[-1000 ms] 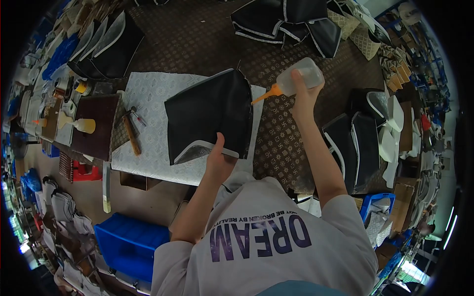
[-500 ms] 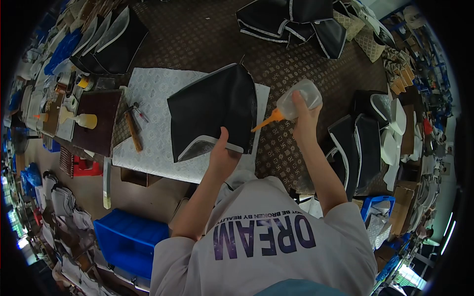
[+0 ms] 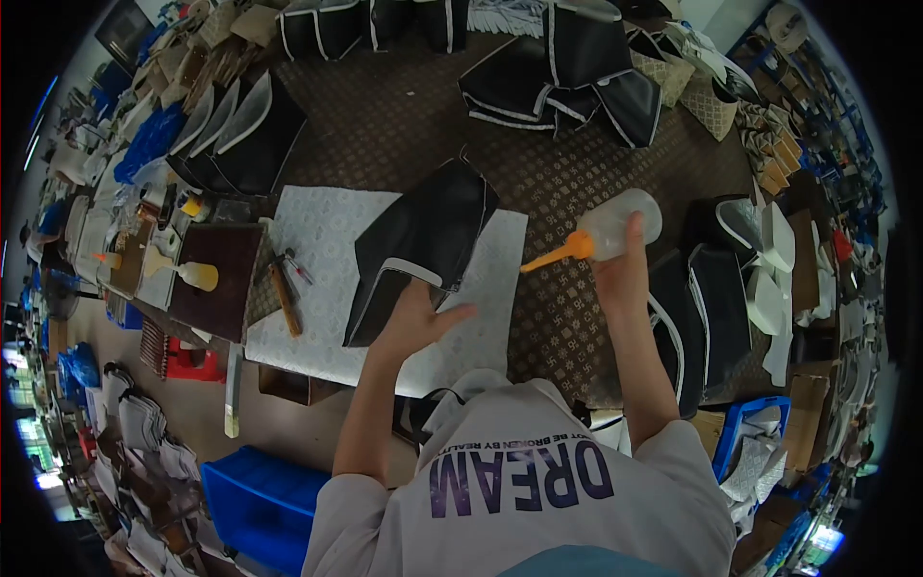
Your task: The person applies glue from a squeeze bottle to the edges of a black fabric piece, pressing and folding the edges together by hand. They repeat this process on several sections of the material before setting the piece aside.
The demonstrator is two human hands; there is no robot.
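My right hand (image 3: pixel 623 274) is closed around a translucent squeeze bottle (image 3: pixel 625 223). Its long orange nozzle (image 3: pixel 560 254) points left and slightly down, apart from the black piece. A folded black leather-like piece (image 3: pixel 423 226) with a pale-edged opening stands tilted over a white patterned sheet (image 3: pixel 481 317). My left hand (image 3: pixel 415 325) reaches into that opening from the near side. Its thumb is stretched out to the right, and the other fingers are hidden inside the piece.
Left of the sheet's middle lie a hammer (image 3: pixel 286 298) and a dark board (image 3: pixel 216 288) with a yellow glue bottle (image 3: pixel 198 276). More black pieces stand at the back left (image 3: pixel 255 125), back right (image 3: pixel 586 58) and right (image 3: pixel 716 298). A blue bin (image 3: pixel 264 505) is below the table edge.
The black piece has turned and tipped up, looking narrower. My left hand has moved into its opening, thumb now off the piece. The bottle has drawn away to the right. The view has tilted upward.
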